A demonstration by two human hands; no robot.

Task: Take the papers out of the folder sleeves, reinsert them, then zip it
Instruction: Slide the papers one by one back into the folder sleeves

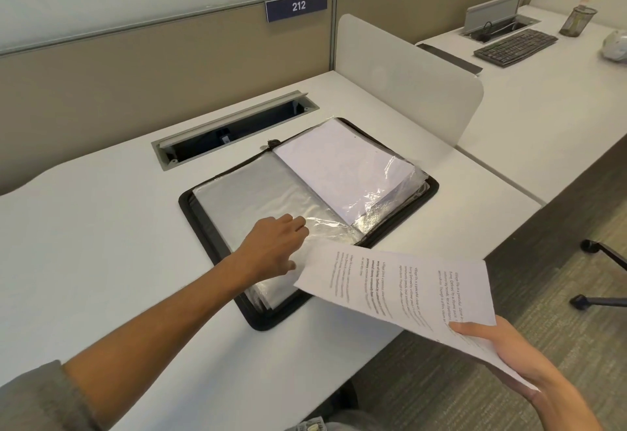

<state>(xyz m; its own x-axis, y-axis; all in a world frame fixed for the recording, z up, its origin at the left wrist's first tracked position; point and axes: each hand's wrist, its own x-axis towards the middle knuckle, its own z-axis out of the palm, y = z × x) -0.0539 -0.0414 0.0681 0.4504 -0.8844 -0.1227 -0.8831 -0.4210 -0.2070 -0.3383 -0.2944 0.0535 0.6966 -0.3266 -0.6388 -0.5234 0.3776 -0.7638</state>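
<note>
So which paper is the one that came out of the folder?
Find the black zip folder lying open on the white desk. Just off its near right corner, the right hand holds a sheet. Unlike the blank page in the sleeve, it has printed lines.

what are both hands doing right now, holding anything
Left hand: fingers curled on the clear sleeve of the open folder, apparently pinching its edge.
Right hand: holding the printed paper by its near corner.
</note>
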